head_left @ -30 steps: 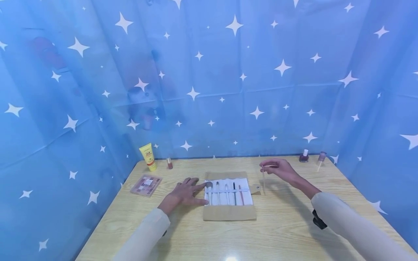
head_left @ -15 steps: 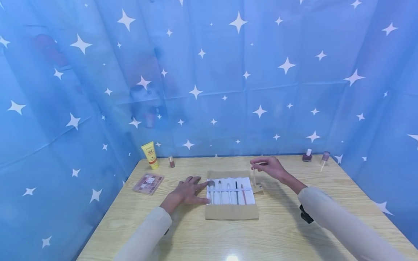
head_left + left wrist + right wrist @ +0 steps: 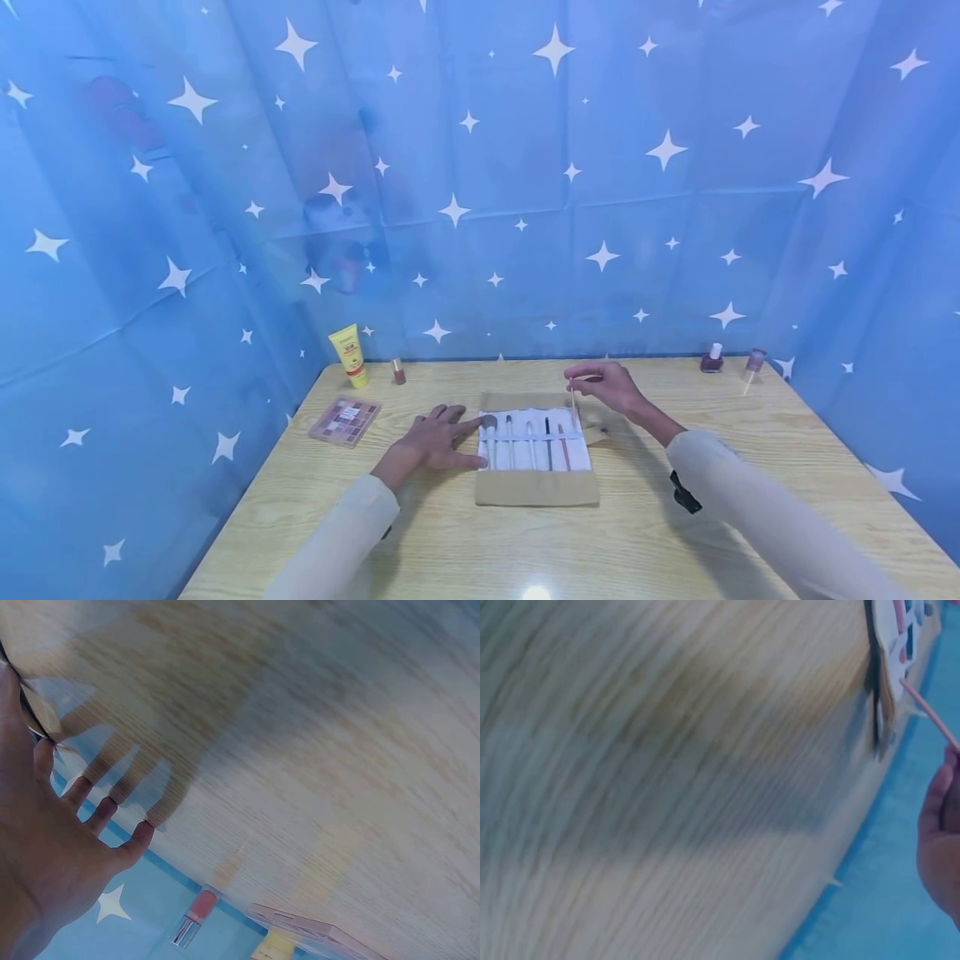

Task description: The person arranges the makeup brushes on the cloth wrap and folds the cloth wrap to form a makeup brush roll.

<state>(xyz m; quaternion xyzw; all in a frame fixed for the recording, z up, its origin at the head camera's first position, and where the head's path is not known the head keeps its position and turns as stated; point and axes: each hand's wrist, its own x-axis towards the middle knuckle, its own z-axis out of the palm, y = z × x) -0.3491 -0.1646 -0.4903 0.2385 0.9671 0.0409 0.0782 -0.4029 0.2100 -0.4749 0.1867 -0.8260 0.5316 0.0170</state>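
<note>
A tan fabric brush roll (image 3: 536, 489) lies unfolded on the table, its white inside holding several makeup brushes under a band. At the roll's left edge rests my left hand (image 3: 431, 442), fingers spread, forefinger and thumb at the edge beside a fluffy-headed brush (image 3: 490, 423). Above the right end, my right hand (image 3: 611, 390) pinches a thin pink makeup brush (image 3: 573, 404) by its upper end, nearly upright. In the right wrist view the pink brush (image 3: 930, 712) slants down to the white lining, its lower end at the fabric. The left wrist view shows the left hand's (image 3: 60, 840) fingers extended.
At the back left stand a yellow tube (image 3: 350, 357) and a small lip gloss (image 3: 398, 372), with an eyeshadow palette (image 3: 345, 420) in front. A dark nail polish bottle (image 3: 712, 359) and a purple-capped item (image 3: 753, 363) are back right. A strap (image 3: 596, 434) sticks out from the roll's right side.
My right hand has moved left with the pink brush, from beyond the roll's strap to over its right end. The left hand has stayed at the left edge.
</note>
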